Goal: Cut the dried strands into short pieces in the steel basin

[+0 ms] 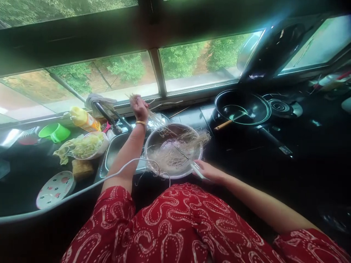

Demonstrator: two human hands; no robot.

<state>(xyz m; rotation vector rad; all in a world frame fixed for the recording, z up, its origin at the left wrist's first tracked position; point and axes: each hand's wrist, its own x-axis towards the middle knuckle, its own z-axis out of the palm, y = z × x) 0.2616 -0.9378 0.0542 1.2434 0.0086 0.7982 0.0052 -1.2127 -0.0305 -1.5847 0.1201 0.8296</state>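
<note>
We see a round steel bowl sitting at the edge of the sink, heaped with thin, pale noodles that look like vermicelli or a similar fine strand; a loose tuft spills over the bowl's right rim. We judge these strands to be very light, limp and springy, inclined to tangle and cling to one another, and likely slick if wet, so a bunch is best pinched near its top with several fingertips and let hang, as a single strand would slip or snap. The left hand is raised well above the bowl's far rim, near the window sill, its fingers closed around a small bunch of noodles that trails down towards the bowl; the forearm reaches up and forward from the elbow, with a gold bangle at the wrist. The right hand rests low at the bowl's near right rim, fingers curled loosely about a slim white object that we cannot identify; its arm comes in from the lower right, nearly level. A white cable loops across the left forearm. To the left stand a bowl of shredded cabbage and a patterned plate; to the right a dark wok holds a spatula.
</note>
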